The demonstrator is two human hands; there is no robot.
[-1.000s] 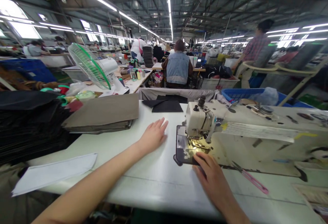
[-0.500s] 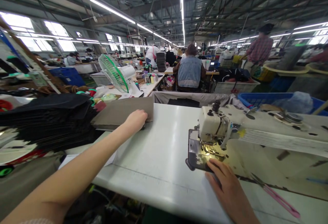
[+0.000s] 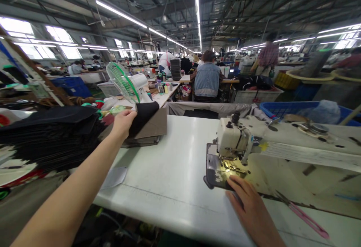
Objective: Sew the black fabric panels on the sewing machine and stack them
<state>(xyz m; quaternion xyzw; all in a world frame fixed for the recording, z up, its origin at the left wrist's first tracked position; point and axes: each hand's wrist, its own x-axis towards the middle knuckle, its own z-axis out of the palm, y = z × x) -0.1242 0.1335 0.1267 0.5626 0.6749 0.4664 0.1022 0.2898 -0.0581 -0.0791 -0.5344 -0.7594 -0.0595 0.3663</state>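
My left hand (image 3: pixel 124 123) pinches the edge of a fabric piece (image 3: pixel 144 116), lifting and folding it back so its black underside shows. Beneath it lies a stack of grey-brown fabric pieces (image 3: pixel 153 126) on the white table. My right hand (image 3: pixel 248 200) rests with fingers apart at the front edge of the sewing machine's bed (image 3: pixel 216 173), holding nothing. Just above those fingers, the machine's lamp lights the needle area (image 3: pixel 232 164). Pink-handled thread snips (image 3: pixel 306 217) lie on the table right of my right hand.
Left of the fabric stack is a tall pile of black pieces (image 3: pixel 53 134). A green-rimmed fan (image 3: pixel 126 83) stands behind. A paper slip (image 3: pixel 114 177) lies near the table's front edge. Beyond the machine sits a blue basket (image 3: pixel 296 105). A person in a denim vest (image 3: pixel 208 79) sits ahead.
My left hand has moved left from the stack's right corner, peeling up the top fabric piece and turning over its black side. My right hand has stayed in place.
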